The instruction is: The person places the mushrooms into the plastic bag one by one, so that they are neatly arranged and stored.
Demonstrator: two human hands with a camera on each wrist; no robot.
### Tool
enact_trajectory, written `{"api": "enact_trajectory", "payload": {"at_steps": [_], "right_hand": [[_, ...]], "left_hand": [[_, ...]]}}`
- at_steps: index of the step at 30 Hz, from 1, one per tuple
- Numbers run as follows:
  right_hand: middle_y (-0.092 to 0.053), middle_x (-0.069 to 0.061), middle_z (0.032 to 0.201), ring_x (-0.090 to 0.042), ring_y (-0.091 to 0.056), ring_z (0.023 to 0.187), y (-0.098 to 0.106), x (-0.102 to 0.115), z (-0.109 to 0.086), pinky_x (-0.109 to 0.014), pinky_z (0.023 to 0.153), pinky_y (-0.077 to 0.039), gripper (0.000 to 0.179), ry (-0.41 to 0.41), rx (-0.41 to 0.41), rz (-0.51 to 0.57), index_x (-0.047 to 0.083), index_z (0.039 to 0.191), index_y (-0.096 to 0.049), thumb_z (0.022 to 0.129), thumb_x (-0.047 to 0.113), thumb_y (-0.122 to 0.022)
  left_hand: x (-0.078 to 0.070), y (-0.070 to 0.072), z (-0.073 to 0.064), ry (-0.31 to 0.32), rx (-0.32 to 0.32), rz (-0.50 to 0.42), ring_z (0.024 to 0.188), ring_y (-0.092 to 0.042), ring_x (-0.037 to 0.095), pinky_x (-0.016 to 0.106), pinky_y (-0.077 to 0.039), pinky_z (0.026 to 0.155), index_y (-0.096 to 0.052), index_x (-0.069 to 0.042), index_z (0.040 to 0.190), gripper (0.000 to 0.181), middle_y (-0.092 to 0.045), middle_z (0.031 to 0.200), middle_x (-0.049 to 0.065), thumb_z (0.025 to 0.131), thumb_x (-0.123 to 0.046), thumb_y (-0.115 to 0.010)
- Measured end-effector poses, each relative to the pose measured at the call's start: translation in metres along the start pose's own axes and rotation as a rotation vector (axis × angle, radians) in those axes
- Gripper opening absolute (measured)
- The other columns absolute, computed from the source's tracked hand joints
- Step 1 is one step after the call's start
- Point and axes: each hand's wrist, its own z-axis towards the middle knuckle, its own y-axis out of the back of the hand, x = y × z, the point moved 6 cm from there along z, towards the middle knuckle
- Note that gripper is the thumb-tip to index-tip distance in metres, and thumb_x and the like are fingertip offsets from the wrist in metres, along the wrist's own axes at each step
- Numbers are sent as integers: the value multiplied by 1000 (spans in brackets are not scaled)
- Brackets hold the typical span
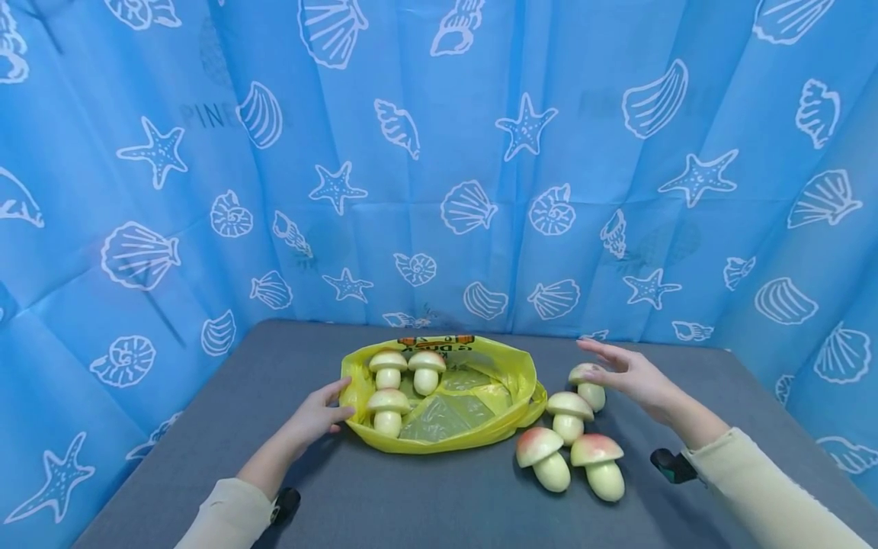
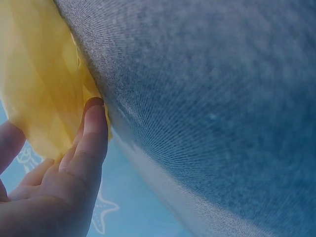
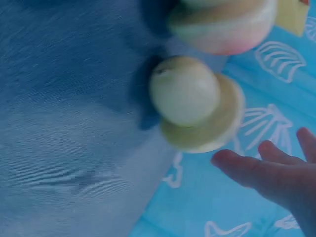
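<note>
A yellow plastic bag (image 1: 453,442) lies on the table with its mouth spread wide, and three toy mushrooms (image 1: 387,415) sit inside its left part. At the bag's left edge my left hand (image 1: 315,415) rests with extended fingers against the plastic, as the left wrist view shows with the bag (image 2: 44,84) beside the fingers (image 2: 91,133). Right of the bag lie several more mushrooms (image 1: 568,415), two with reddish caps. My right hand (image 1: 641,377) hovers by the farthest mushroom (image 1: 591,393), fingers spread and holding nothing. In the right wrist view its fingertips (image 3: 227,160) are near a mushroom (image 3: 185,94).
A grey cloth (image 1: 439,503) covers the table. Behind and along the sides hangs a blue curtain (image 1: 425,175) with white shells and starfish. Dark wrist devices (image 1: 672,465) sit at both cuffs.
</note>
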Motion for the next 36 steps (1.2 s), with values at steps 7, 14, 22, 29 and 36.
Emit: {"api": "enact_trajectory", "payload": {"at_steps": [7, 14, 22, 29, 36], "right_hand": [[-7, -30, 157, -55, -9, 139, 4, -26, 2, -71, 104, -17, 73, -31, -25, -28, 1, 155, -15, 98, 18, -58], [-9, -32, 156, -54, -9, 139, 7, -50, 8, -69, 105, -17, 79, -110, -63, -39, 0, 155, -11, 97, 23, -61], [-3, -37, 154, -56, -6, 138, 10, -69, 12, -69, 105, -19, 82, -179, -52, -50, 0, 155, -6, 98, 25, -60], [-8, -35, 154, -55, -9, 139, 10, -76, 16, -65, 107, -21, 84, -195, -58, -66, -1, 154, -8, 96, 27, -62], [-12, -35, 154, -54, -14, 138, 9, -76, 18, -63, 106, -25, 83, -199, -63, -79, -3, 154, -10, 96, 27, -62]], "left_hand": [[-2, -1, -1, 4, 9, 7, 136, -29, 47, 47, -50, 89, -28, 2, 151, 60, -25, 152, 32, 99, -9, -55], [-1, 0, -1, -13, 11, 9, 137, -28, 47, 47, -50, 89, -27, 2, 151, 61, -24, 152, 31, 99, -10, -55], [-1, 0, -1, -6, 7, 10, 137, -28, 46, 47, -50, 90, -28, 0, 151, 61, -24, 153, 30, 98, -12, -56], [-3, 0, -2, -8, 10, 12, 137, -27, 47, 48, -50, 90, -27, 1, 151, 61, -23, 153, 30, 98, -12, -56], [-3, 0, -3, -20, 24, 1, 138, -27, 47, 49, -49, 91, -26, 1, 152, 61, -23, 153, 31, 99, -10, -55]]}}
